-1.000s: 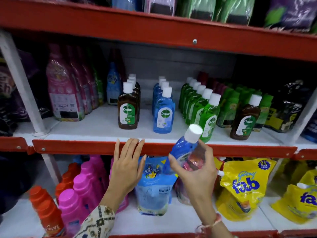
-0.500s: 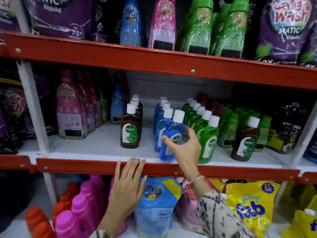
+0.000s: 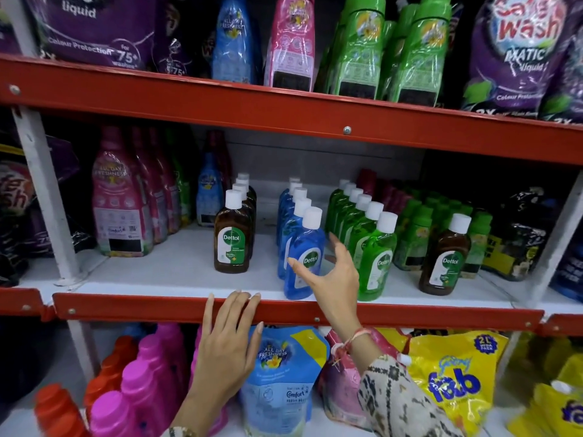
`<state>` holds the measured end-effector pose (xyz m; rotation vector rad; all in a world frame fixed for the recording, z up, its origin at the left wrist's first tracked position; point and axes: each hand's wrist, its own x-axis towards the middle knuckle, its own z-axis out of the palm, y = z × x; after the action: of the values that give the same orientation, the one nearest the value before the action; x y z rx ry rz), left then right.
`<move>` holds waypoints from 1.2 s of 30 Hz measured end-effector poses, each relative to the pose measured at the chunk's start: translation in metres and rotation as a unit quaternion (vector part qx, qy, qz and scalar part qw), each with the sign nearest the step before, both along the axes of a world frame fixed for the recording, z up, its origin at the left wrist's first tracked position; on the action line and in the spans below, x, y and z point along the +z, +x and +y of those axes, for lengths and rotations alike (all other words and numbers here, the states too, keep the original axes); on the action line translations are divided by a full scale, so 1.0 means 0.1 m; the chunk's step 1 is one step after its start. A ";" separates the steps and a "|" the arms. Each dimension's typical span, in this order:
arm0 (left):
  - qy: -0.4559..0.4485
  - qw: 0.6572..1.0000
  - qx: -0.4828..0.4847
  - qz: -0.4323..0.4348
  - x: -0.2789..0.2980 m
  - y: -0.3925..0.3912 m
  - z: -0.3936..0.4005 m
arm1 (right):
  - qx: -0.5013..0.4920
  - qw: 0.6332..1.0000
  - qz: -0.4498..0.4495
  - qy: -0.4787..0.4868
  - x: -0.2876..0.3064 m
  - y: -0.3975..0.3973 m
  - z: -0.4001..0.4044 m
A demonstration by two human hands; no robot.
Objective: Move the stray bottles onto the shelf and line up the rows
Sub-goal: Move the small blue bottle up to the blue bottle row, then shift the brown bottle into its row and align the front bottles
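On the middle shelf [image 3: 164, 275] stand three rows of white-capped Dettol bottles: brown [image 3: 232, 239], blue and green [image 3: 377, 257]. A blue bottle [image 3: 304, 244] stands upright at the front of the blue row, near the shelf edge. My right hand [image 3: 334, 275] hovers just in front of it with fingers spread, touching nothing that I can see. My left hand [image 3: 225, 345] rests flat with its fingertips on the red shelf rail [image 3: 142, 307]. A single brown Dettol bottle [image 3: 444, 257] stands apart at the right, in front of small green bottles.
Pink softener bottles [image 3: 118, 206] fill the shelf's left end, dark pouches [image 3: 517, 234] its right. The top shelf holds purple pouches and tall green and pink bottles. Below are pink and orange bottles, a blue Comfort pouch [image 3: 280, 383] and yellow fab pouches [image 3: 454, 376].
My right hand carried the blue bottle up from below the rail, set it at the front of the blue row and let go. The view tilted upward. My left hand stayed on the rail.
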<state>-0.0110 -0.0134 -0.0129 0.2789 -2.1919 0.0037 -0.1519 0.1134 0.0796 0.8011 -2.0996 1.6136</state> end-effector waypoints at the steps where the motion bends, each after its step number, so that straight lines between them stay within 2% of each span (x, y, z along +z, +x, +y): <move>1: 0.002 1.000 0.003 -0.002 0.01 0.01 0.00 | -0.001 1.000 0.006 -0.001 0.00 0.01 0.06; 6: 0.011 1.000 0.013 0.000 0.03 0.03 0.02 | -0.051 0.993 0.072 -0.081 -0.06 0.00 0.51; 10: 0.016 1.000 0.023 0.002 0.06 0.02 0.07 | -0.160 0.975 0.092 -0.122 -0.10 -0.33 0.99; 14: 0.019 0.999 0.029 -0.007 0.07 0.03 0.08 | -0.248 0.966 0.041 -0.051 -0.13 -0.84 1.35; 18: 0.019 0.999 0.032 -0.023 0.08 0.02 0.08 | -0.290 0.956 -0.037 0.020 -0.08 -1.24 1.51; 23: 0.018 0.999 0.034 -0.023 0.08 0.01 0.08 | -0.283 0.956 -0.069 0.042 -0.03 -1.52 1.57; 27: 0.012 0.999 0.041 -0.027 0.08 0.00 0.09 | -0.285 0.957 -0.050 0.006 -0.05 -1.50 1.59; 36: -0.010 0.998 0.037 -0.050 0.10 0.10 -0.01 | -0.188 0.979 0.008 -0.071 0.11 -0.50 1.30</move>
<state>-0.0007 -0.0146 -0.0025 0.3545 -2.2773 0.0830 -0.2016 0.2433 0.0907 0.3410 -1.9513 1.5187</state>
